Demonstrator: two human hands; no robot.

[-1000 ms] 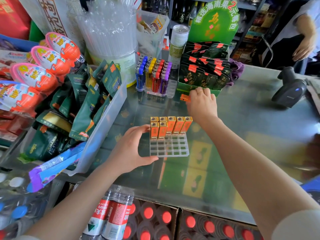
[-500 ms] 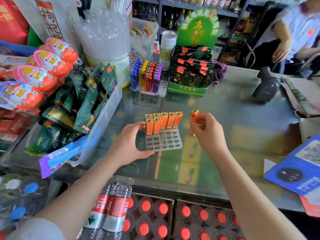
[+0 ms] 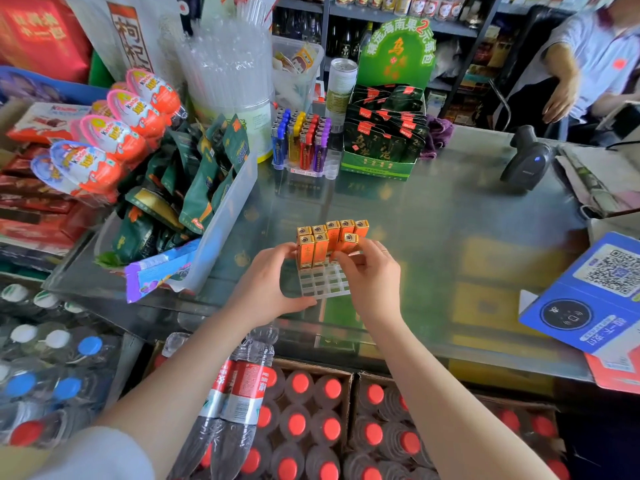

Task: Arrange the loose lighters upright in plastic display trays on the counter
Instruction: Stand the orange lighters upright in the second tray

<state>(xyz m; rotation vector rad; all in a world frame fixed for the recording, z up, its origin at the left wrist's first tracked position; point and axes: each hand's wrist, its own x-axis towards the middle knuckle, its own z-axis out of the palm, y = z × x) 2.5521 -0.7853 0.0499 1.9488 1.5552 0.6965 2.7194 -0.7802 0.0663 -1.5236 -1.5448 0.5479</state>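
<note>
A clear plastic grid tray (image 3: 325,284) sits on the glass counter (image 3: 450,216) in front of me. Several orange lighters (image 3: 313,249) stand upright in its back rows. My left hand (image 3: 268,287) grips the tray's left side, thumb at the front edge. My right hand (image 3: 370,271) pinches one more orange lighter (image 3: 348,241) and holds it upright over the second row, beside the standing ones. A second tray (image 3: 300,143) with blue, yellow, red and purple lighters stands farther back.
A bin of green snack packets (image 3: 207,188) lies left of the tray. A green display box (image 3: 382,140) is behind, a barcode scanner (image 3: 526,161) at the right, a blue QR card (image 3: 588,299) near right. A seated person (image 3: 588,64) is far right. Bottles sit below the counter.
My right hand picked up an orange lighter from the back of the counter, carried it toward me, and now holds it over the tray's second row. The left hand stayed on the tray.
</note>
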